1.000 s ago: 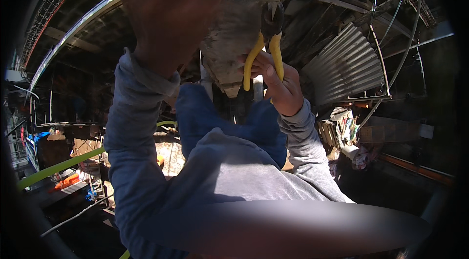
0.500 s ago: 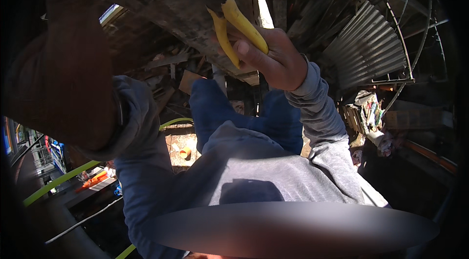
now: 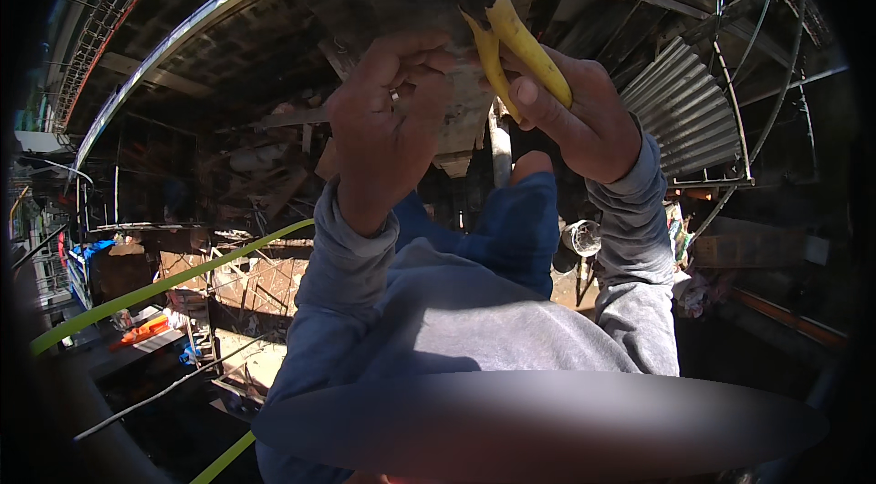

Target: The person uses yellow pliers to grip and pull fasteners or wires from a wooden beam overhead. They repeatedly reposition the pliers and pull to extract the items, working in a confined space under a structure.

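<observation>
My right hand (image 3: 584,110) grips a pair of pliers (image 3: 532,53) by its worn yellow handles. The handles are spread apart, and the dark jaws point away from me, hard to make out against the dark wood. Left of the pliers is my left hand (image 3: 388,119), with fingers curled toward the thumb. What its fingertips hold, if anything, is too dark to tell. Both hands are in front of a weathered wooden board (image 3: 461,133), partly in shade. I cannot tell whether the jaws touch it.
A corrugated metal sheet (image 3: 684,105) stands to the right beside bent thin rods. A yellow-green strip (image 3: 173,283) crosses the left side. Scrap wood lies below. A clear round container (image 3: 582,238) is by my right forearm, and an orange object (image 3: 146,331) lies lower left.
My left hand has come from the upper left, close to the camera, to beside the pliers. The pliers and right hand appear farther right as the view shifts. The grip on the pliers continues.
</observation>
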`<act>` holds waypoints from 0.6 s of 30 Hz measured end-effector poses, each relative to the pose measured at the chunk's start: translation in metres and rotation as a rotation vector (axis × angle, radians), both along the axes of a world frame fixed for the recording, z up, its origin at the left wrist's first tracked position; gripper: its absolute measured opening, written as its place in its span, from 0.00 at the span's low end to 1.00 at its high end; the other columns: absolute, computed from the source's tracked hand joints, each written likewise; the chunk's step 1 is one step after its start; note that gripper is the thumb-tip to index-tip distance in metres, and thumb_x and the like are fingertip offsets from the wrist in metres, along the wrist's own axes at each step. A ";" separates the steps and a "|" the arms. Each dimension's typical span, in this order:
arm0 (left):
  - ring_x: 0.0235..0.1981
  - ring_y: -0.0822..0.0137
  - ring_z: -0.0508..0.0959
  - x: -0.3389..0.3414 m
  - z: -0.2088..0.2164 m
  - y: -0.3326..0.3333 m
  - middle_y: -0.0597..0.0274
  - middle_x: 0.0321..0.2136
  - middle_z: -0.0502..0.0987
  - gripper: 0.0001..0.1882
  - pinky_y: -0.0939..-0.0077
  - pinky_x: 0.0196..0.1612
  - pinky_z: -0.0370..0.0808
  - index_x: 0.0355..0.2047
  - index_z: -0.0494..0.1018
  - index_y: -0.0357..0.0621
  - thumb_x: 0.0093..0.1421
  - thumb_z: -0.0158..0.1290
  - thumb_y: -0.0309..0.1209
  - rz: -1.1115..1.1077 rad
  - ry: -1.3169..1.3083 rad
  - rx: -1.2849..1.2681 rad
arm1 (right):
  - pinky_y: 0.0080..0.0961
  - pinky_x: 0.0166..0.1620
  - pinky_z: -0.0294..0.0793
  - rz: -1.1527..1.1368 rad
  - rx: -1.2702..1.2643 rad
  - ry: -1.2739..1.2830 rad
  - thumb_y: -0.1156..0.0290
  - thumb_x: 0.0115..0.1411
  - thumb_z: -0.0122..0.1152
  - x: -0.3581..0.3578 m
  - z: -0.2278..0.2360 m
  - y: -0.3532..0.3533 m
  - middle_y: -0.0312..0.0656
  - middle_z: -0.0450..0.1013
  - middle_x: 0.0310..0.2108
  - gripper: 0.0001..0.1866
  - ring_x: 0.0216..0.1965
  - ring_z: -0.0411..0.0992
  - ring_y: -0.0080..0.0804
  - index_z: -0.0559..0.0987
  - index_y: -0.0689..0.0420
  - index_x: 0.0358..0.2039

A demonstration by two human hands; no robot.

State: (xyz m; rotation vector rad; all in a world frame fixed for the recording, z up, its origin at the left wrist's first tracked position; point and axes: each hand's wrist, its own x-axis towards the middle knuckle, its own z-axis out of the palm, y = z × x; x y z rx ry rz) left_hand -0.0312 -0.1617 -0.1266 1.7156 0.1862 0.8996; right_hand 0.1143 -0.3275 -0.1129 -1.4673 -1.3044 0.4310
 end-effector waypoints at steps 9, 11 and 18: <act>0.32 0.78 0.76 0.017 0.006 -0.006 0.64 0.35 0.78 0.17 0.81 0.34 0.73 0.51 0.78 0.36 0.62 0.57 0.24 0.012 0.017 0.229 | 0.23 0.33 0.73 0.004 -0.053 0.146 0.46 0.73 0.52 -0.004 0.012 0.001 0.40 0.77 0.31 0.31 0.29 0.74 0.23 0.77 0.68 0.52; 0.32 0.78 0.76 0.019 0.007 -0.005 0.65 0.35 0.77 0.17 0.81 0.33 0.73 0.52 0.78 0.37 0.61 0.58 0.25 -0.022 -0.007 0.224 | 0.23 0.35 0.74 -0.055 -0.004 0.079 0.47 0.73 0.53 -0.004 0.001 0.003 0.40 0.78 0.32 0.30 0.30 0.75 0.23 0.77 0.68 0.51; 0.33 0.77 0.77 0.022 0.008 0.001 0.63 0.35 0.78 0.17 0.80 0.33 0.74 0.51 0.78 0.37 0.63 0.56 0.26 -0.043 -0.091 0.240 | 0.22 0.36 0.75 -0.124 -0.020 -0.041 0.52 0.73 0.55 -0.016 0.007 0.009 0.39 0.78 0.31 0.25 0.31 0.76 0.23 0.77 0.67 0.49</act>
